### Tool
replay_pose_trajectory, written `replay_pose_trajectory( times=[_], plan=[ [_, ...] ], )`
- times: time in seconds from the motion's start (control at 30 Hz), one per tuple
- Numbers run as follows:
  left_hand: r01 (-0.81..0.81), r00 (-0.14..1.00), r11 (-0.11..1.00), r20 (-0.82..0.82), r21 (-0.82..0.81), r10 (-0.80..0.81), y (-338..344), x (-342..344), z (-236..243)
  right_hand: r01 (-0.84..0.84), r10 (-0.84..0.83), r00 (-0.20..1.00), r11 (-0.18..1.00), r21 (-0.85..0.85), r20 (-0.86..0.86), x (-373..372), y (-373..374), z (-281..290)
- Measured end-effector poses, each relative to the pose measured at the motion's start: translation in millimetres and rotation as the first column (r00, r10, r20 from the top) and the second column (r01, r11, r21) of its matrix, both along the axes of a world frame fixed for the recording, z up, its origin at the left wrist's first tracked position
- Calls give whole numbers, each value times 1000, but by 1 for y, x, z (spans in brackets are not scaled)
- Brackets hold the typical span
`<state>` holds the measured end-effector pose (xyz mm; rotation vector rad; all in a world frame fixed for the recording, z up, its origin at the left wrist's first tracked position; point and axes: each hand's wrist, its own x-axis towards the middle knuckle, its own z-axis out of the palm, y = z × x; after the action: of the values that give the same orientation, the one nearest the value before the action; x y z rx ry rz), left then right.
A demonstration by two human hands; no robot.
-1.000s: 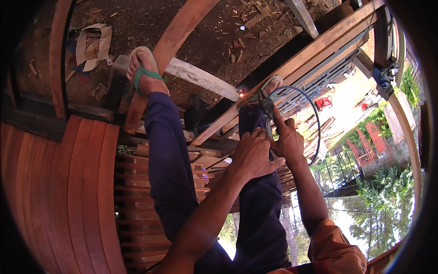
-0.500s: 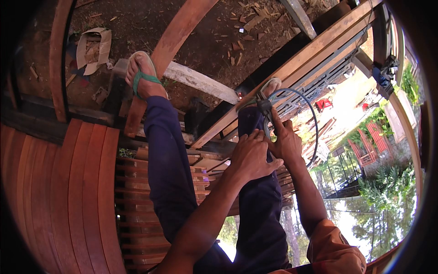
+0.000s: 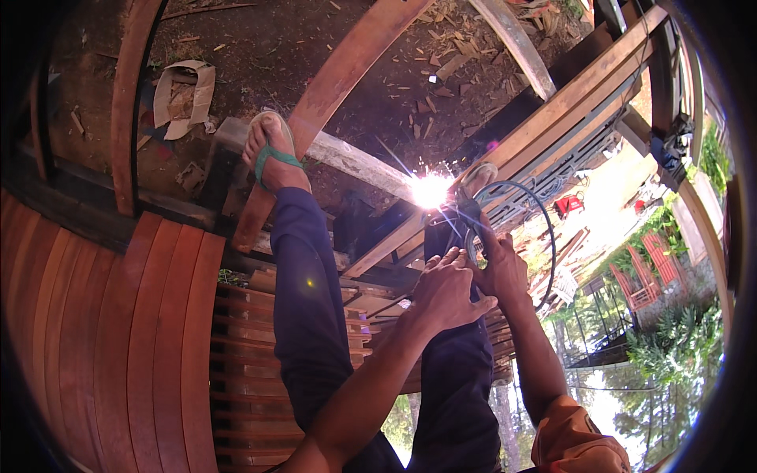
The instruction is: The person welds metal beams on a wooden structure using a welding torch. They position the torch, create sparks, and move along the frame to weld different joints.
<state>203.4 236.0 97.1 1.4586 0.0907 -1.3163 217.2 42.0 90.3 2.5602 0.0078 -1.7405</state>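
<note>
A welding electrode holder [image 3: 467, 211] is gripped in my right hand [image 3: 501, 266], the index finger stretched along it. Its dark cable [image 3: 552, 236] loops out to the right and back toward the wrist. Ahead of the holder a blinding white welding arc [image 3: 430, 191] throws sparks near the wooden beam [image 3: 544, 138]; the glare hides the electrode tip and the spot being welded. My left hand [image 3: 446, 293] lies against the right one over my right thigh, thumb spread away from the fingers, with no tool visible in it.
My left foot in a green-strapped sandal [image 3: 276, 154] stands on the framing. A pale bar [image 3: 359, 164] and a curved reddish beam [image 3: 355, 67] cross above littered dirt. Reddish planks [image 3: 150, 339] lie at left, slats [image 3: 252, 370] beside them. A red object [image 3: 569, 206] sits below right.
A bright arc with flying sparks has flared up at the electrode holder's end, where only a small glow showed before. The whole view has shifted slightly; both hands keep nearly the same pose.
</note>
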Motion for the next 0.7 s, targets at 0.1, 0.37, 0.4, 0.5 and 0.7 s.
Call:
replay_pose_trajectory(
  times=[0.1, 0.37, 0.4, 0.5, 0.7],
  plan=[
    [-26, 997, 998, 72, 50, 22, -6, -10, -1, 18, -18, 1000, 999, -35, -19, 7, 9, 1],
    [-14, 995, 999, 96, 44, 10, -12, -19, -7, 3, -3, 1000, 1000, -1, -5, 6, 9, 0],
    [-26, 994, 999, 103, 46, 21, -12, -20, -6, -4, 4, 1000, 1000, 9, 6, 5, 7, 0],
    [-50, 993, 998, 113, 45, 44, -12, -20, -7, -16, 15, 1000, 1000, 23, 23, 1, 4, -1],
    [-40, 994, 998, 102, 46, 35, -13, -21, -7, -14, 14, 1000, 1000, 17, 15, 1, 7, 0]
  ],
)
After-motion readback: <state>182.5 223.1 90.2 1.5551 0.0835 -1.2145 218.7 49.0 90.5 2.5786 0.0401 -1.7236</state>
